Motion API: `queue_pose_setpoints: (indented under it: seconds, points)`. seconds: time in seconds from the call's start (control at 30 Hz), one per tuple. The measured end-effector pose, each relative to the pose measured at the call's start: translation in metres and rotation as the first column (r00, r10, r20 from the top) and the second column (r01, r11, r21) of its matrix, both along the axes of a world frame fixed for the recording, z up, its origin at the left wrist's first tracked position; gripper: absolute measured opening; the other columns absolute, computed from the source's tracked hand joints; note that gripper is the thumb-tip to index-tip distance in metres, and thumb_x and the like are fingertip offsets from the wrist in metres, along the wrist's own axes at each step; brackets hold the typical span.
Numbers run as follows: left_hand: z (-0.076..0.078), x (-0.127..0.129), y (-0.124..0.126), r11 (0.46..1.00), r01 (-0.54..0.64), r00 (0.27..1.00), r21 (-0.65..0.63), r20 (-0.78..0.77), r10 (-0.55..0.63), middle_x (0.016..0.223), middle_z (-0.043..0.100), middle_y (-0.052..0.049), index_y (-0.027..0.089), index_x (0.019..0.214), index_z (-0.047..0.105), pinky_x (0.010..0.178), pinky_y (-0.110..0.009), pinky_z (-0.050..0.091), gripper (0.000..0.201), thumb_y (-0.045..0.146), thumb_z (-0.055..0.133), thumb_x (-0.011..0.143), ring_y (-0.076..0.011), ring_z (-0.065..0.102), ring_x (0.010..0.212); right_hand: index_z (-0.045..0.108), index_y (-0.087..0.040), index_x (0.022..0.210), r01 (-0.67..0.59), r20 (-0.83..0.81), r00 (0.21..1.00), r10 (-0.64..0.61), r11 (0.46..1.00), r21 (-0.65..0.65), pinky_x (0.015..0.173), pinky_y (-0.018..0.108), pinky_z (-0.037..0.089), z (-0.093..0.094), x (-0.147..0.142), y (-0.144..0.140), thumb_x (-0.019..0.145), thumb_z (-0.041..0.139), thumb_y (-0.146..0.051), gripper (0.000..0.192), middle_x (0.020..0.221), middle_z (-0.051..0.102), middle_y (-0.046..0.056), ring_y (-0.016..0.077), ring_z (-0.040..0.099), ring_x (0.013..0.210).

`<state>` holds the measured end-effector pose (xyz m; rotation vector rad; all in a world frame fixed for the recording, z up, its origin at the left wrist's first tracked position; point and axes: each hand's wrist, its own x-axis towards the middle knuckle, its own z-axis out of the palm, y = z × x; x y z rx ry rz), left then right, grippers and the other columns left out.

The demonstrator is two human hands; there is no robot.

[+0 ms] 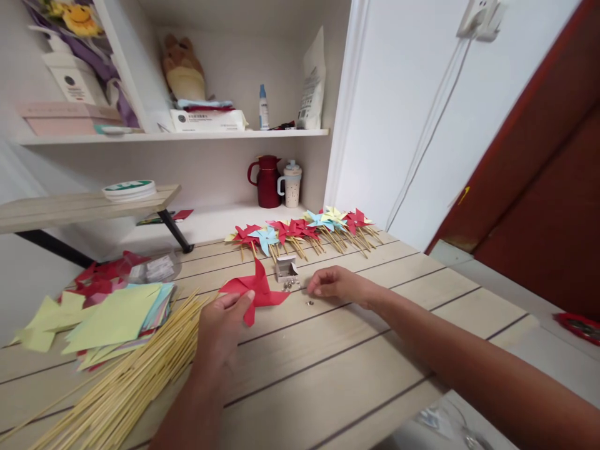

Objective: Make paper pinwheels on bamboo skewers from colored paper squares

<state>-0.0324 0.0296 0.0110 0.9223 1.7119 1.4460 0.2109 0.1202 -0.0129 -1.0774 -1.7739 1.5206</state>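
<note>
Pale wooden desk (356,369) under white shelves, finished pinwheels (304,230) in a row at the far edge. Left hand (224,326) at centre frame, pinching the red paper pinwheel (255,290) by its lower left blade, blades flat over the desk, no long axis, one tip pointing up-frame. Right hand (336,284) just right of it, fingers pressed together over small metal pins (290,285); nearer these than the left. Open pin box (285,267) just above. Bamboo sticks (135,375) at lower left, long axis running lower left to upper right.
</note>
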Motion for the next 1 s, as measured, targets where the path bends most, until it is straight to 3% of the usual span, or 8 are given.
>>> queue_pose_setpoints:
  seconds: [0.1, 0.2, 0.27, 0.43, 0.53, 0.7, 0.9, 1.0]
  points:
    - [0.003, 0.001, -0.001, 0.999, -0.043, 0.999, -0.007, -0.016, 0.042, 0.063, 0.071, -0.003, 0.015, 0.073, 0.078, 0.058, -0.029, 0.043, 0.031, 0.042, 0.079, 0.057, -0.0203, 0.062, 0.064, 0.074, -0.017, 0.084, -0.055, 0.027, 0.998, 0.054, 0.997, 0.047, 0.061, 0.025, 0.039, -0.005, 0.007, -0.003, 0.068, 0.079, -0.038, 0.027, 0.075, 0.067, 0.001, 0.0114, 0.053, 0.064]
    - [0.003, 0.000, -0.002, 0.998, -0.055, 0.998, -0.011, -0.038, 0.054, 0.066, 0.072, -0.004, 0.016, 0.075, 0.078, 0.063, -0.030, 0.045, 0.033, 0.044, 0.079, 0.057, -0.0215, 0.062, 0.069, 0.074, -0.017, 0.087, -0.018, 0.100, 0.995, 0.007, 0.993, 0.116, 0.052, 0.023, 0.031, -0.011, 0.008, -0.003, 0.076, 0.073, -0.040, 0.026, 0.067, 0.062, -0.002, 0.0090, 0.042, 0.054]
    - [0.001, -0.001, -0.002, 0.998, -0.062, 0.997, -0.023, -0.053, 0.061, 0.069, 0.073, -0.005, 0.016, 0.078, 0.079, 0.065, -0.031, 0.045, 0.035, 0.045, 0.078, 0.059, -0.0222, 0.063, 0.072, 0.075, -0.016, 0.086, 0.023, 0.127, 0.991, -0.041, 0.990, 0.140, 0.052, 0.023, 0.031, -0.013, 0.006, -0.003, 0.081, 0.068, -0.043, 0.029, 0.067, 0.064, 0.000, 0.0096, 0.042, 0.054]
    - [-0.002, -0.004, 0.000, 0.999, -0.038, 0.998, -0.018, -0.040, 0.037, 0.071, 0.073, -0.005, 0.016, 0.076, 0.078, 0.067, -0.031, 0.044, 0.033, 0.045, 0.077, 0.061, -0.0221, 0.062, 0.073, 0.075, -0.017, 0.082, 0.075, 0.144, 0.984, -0.101, 0.981, 0.177, 0.066, 0.028, 0.044, -0.013, 0.003, -0.005, 0.080, 0.068, -0.042, 0.027, 0.078, 0.072, 0.004, 0.0160, 0.059, 0.070]
    - [-0.004, -0.005, 0.000, 0.999, -0.022, 0.999, -0.026, -0.024, 0.021, 0.066, 0.070, -0.004, 0.016, 0.073, 0.077, 0.064, -0.030, 0.042, 0.032, 0.045, 0.076, 0.061, -0.0204, 0.059, 0.069, 0.075, -0.018, 0.086, 0.029, 0.167, 0.983, -0.077, 0.960, 0.277, 0.076, 0.032, 0.047, -0.011, 0.003, -0.007, 0.084, 0.064, -0.035, 0.020, 0.091, 0.074, 0.007, 0.0195, 0.064, 0.082]
    - [-0.010, -0.005, 0.001, 0.999, 0.015, 0.999, -0.038, -0.050, -0.017, 0.063, 0.066, -0.002, 0.016, 0.070, 0.075, 0.064, -0.029, 0.041, 0.033, 0.048, 0.076, 0.062, -0.0195, 0.057, 0.067, 0.077, -0.024, 0.083, -0.093, 0.236, 0.971, -0.022, 0.879, 0.467, 0.088, 0.036, 0.048, -0.007, 0.007, -0.012, 0.088, 0.060, -0.026, 0.018, 0.101, 0.072, 0.007, 0.0219, 0.064, 0.095]
    - [-0.015, -0.002, 0.000, 0.999, 0.019, 0.997, -0.046, -0.076, -0.022, 0.064, 0.066, -0.002, 0.016, 0.073, 0.074, 0.064, -0.030, 0.041, 0.034, 0.048, 0.076, 0.063, -0.0202, 0.057, 0.066, 0.077, -0.024, 0.081, -0.151, 0.281, 0.959, 0.026, 0.887, 0.436, 0.092, 0.037, 0.047, -0.004, 0.017, -0.015, 0.087, 0.061, -0.023, 0.018, 0.106, 0.069, 0.007, 0.0227, 0.061, 0.107]
    - [-0.014, 0.000, -0.001, 0.998, 0.031, 0.997, -0.046, -0.075, -0.034, 0.063, 0.064, -0.002, 0.016, 0.070, 0.072, 0.065, -0.030, 0.041, 0.033, 0.048, 0.075, 0.064, -0.0195, 0.056, 0.065, 0.076, -0.023, 0.081, -0.152, 0.260, 0.964, 0.046, 0.903, 0.401, 0.087, 0.035, 0.048, -0.005, 0.020, -0.011, 0.087, 0.061, -0.025, 0.016, 0.099, 0.071, 0.006, 0.0214, 0.063, 0.098]
